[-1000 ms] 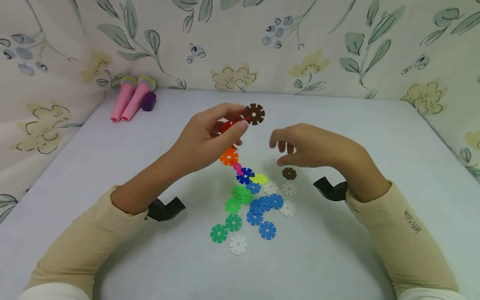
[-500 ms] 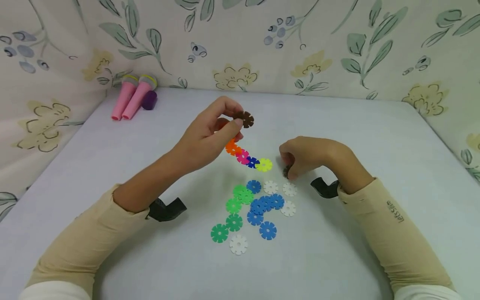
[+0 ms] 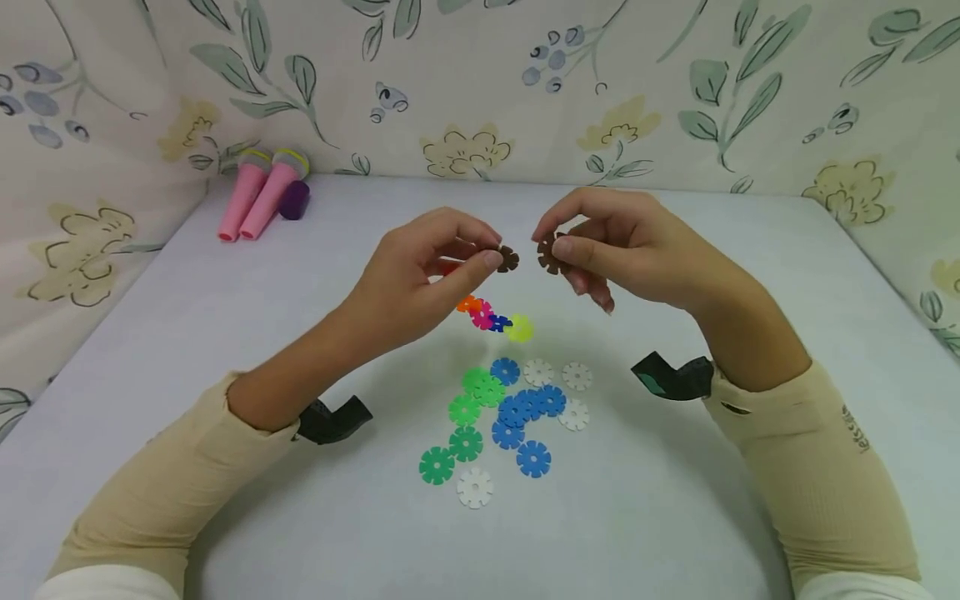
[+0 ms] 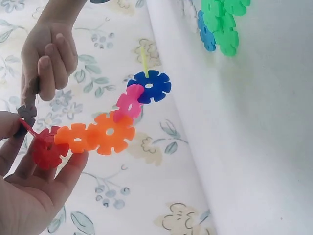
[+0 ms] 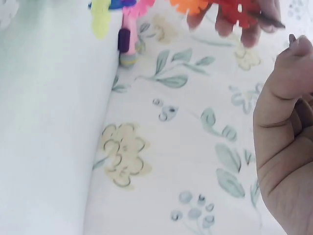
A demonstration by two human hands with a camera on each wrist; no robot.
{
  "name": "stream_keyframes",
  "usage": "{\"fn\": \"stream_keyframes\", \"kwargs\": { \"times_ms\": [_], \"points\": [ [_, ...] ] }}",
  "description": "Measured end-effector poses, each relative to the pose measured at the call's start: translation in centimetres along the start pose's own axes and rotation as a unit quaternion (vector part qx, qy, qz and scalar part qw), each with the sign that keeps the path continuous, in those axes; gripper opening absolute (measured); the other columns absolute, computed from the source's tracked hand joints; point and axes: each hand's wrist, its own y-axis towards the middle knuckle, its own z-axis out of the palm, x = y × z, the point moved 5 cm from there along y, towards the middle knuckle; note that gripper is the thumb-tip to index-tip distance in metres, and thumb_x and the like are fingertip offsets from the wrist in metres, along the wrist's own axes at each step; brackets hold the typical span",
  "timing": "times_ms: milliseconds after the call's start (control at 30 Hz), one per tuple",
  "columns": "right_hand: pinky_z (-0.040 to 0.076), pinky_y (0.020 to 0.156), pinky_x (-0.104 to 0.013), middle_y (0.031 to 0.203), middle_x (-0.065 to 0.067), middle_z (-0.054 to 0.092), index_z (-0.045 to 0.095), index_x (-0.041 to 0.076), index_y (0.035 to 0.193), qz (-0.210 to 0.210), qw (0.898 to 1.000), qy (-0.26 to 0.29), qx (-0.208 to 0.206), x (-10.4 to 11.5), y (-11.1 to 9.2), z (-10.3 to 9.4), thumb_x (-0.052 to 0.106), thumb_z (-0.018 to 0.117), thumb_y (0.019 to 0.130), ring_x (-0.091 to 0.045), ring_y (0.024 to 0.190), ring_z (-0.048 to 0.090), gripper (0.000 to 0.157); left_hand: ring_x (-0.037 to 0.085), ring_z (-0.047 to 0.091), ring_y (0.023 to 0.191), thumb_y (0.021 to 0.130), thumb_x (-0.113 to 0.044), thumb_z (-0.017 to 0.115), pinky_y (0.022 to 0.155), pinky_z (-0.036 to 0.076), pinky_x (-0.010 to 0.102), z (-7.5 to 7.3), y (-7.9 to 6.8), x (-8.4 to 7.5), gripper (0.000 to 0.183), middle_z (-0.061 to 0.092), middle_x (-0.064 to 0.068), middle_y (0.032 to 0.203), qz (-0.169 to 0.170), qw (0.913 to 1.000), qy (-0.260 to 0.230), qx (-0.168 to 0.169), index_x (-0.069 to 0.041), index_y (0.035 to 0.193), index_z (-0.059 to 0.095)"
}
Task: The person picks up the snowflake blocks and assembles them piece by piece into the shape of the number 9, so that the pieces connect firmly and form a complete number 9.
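Observation:
My left hand (image 3: 420, 275) pinches a brown notched snowflake disc (image 3: 509, 259) between thumb and fingers. Joined to it is a chain, plain in the left wrist view: red disc (image 4: 50, 149), orange discs (image 4: 110, 132), pink disc (image 4: 128, 104) and dark blue disc (image 4: 155, 88). A yellow disc (image 3: 521, 328) ends the chain. My right hand (image 3: 637, 246) pinches another brown disc (image 3: 548, 253) by its edge, other fingers spread below. In the head view a small gap separates the two brown discs, both held above the table.
Loose discs lie on the white table (image 3: 615, 517): green ones (image 3: 467, 443), blue ones (image 3: 533, 458) and white ones (image 3: 476, 487). Two pink toy microphones (image 3: 270, 200) and a purple piece (image 3: 294, 200) lie at the back left. Floral cloth (image 3: 465, 83) hangs behind.
My right hand reached down, picked the loose brown disc off the table and raised it up beside the left hand. The left hand, still holding the chain, moved only a little.

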Motion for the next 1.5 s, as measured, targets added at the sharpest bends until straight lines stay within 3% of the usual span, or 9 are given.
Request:
{"fn": "stream_keyframes", "kwargs": {
  "times_ms": [267, 600, 833, 1000, 1133, 1267, 1333, 1400, 1500],
  "points": [
    [0.046, 0.042, -0.032, 0.067, -0.018, 0.058, 0.062, -0.004, 0.11, 0.007, 0.998, 0.056, -0.003, 0.6, 0.3, 1.3, -0.006, 0.052, 0.1, -0.024, 0.049, 0.05, 0.014, 0.011, 0.065, 0.094, 0.092, 0.002, 0.069, 0.081, 0.057, 0.032, 0.1, -0.2, -0.8, 0.017, 0.067, 0.003, 0.106, 0.081, 0.9964, -0.021, -0.015, 0.001, 0.109, 0.068],
    [0.049, 0.042, -0.032, 0.066, -0.02, 0.058, 0.059, -0.009, 0.107, 0.039, 0.991, 0.113, -0.053, 0.0, 0.8, 2.3, -0.005, 0.052, 0.1, -0.026, 0.048, 0.052, 0.011, 0.009, 0.069, 0.085, 0.088, 0.006, 0.072, 0.073, 0.058, 0.029, 0.1, -0.3, -1.2, 0.011, 0.074, 0.006, 0.099, 0.112, 0.9926, -0.013, -0.045, 0.003, 0.098, 0.071],
    [0.049, 0.043, -0.033, 0.068, -0.02, 0.058, 0.056, -0.005, 0.107, 0.066, 0.985, 0.15, -0.062, -0.5, 1.1, 3.2, -0.003, 0.053, 0.101, -0.025, 0.051, 0.053, 0.008, 0.009, 0.067, 0.075, 0.088, 0.008, 0.072, 0.065, 0.057, 0.028, 0.0, -0.1, -0.6, 0.011, 0.074, 0.006, 0.094, 0.104, 0.9929, -0.018, -0.056, 0.005, 0.098, 0.071],
    [0.052, 0.047, -0.033, 0.071, -0.022, 0.06, 0.048, -0.002, 0.115, 0.108, 0.98, 0.159, -0.044, -1.0, 1.3, 3.2, 0.0, 0.053, 0.102, -0.027, 0.053, 0.054, 0.014, 0.014, 0.062, 0.085, 0.097, 0.005, 0.06, 0.074, 0.055, 0.029, 0.6, -0.1, 0.4, 0.01, 0.068, 0.007, 0.099, 0.052, 0.9986, -0.013, -0.005, 0.004, 0.107, 0.059],
    [0.053, 0.05, -0.035, 0.074, -0.024, 0.06, 0.047, 0.0, 0.118, 0.129, 0.983, 0.125, -0.026, -1.4, 1.3, 2.7, 0.012, 0.049, 0.106, -0.031, 0.054, 0.055, 0.017, 0.02, 0.054, 0.088, 0.104, 0.0, 0.046, 0.075, 0.05, 0.032, 1.4, -0.2, 0.8, 0.011, 0.058, 0.011, 0.1, 0.007, 0.9989, -0.022, 0.04, 0.001, 0.115, 0.046],
    [0.054, 0.054, -0.036, 0.078, -0.022, 0.061, 0.051, 0.002, 0.116, 0.148, 0.987, 0.05, -0.027, -2.6, 1.2, 2.0, 0.018, 0.045, 0.108, -0.033, 0.057, 0.057, 0.018, 0.02, 0.055, 0.095, 0.105, -0.007, 0.043, 0.08, 0.049, 0.034, 1.0, -0.2, 1.0, 0.016, 0.058, 0.009, 0.107, -0.029, 0.998, -0.044, 0.034, -0.001, 0.12, 0.044],
    [0.054, 0.057, -0.035, 0.078, -0.018, 0.061, 0.054, 0.003, 0.112, 0.168, 0.986, -0.017, 0.004, -3.6, 1.1, 2.1, 0.015, 0.047, 0.107, -0.031, 0.059, 0.057, 0.015, 0.017, 0.058, 0.098, 0.104, -0.012, 0.047, 0.082, 0.05, 0.034, 0.7, -0.3, 1.1, 0.022, 0.06, 0.007, 0.111, -0.042, 0.9977, -0.044, 0.029, -0.003, 0.123, 0.045],
    [0.054, 0.061, -0.035, 0.078, -0.011, 0.061, 0.059, 0.005, 0.107, 0.188, 0.975, -0.098, 0.063, -4.6, 1.0, 2.7, 0.012, 0.053, 0.104, -0.027, 0.063, 0.058, 0.009, 0.014, 0.06, 0.102, 0.101, -0.016, 0.055, 0.085, 0.052, 0.034, 0.5, -0.2, 1.0, 0.028, 0.063, 0.003, 0.115, -0.049, 0.9973, -0.045, 0.03, -0.005, 0.126, 0.047],
    [0.053, 0.067, -0.034, 0.078, -0.002, 0.061, 0.065, 0.01, 0.103, 0.198, 0.943, -0.201, 0.177, -5.6, 0.8, 4.4, 0.014, 0.064, 0.099, -0.021, 0.071, 0.059, 0.006, 0.01, 0.063, 0.103, 0.095, -0.019, 0.068, 0.086, 0.054, 0.033, 0.4, -0.1, 0.6, 0.035, 0.064, -0.001, 0.115, -0.04, 0.998, -0.034, 0.034, -0.007, 0.126, 0.054]
  ]
}}
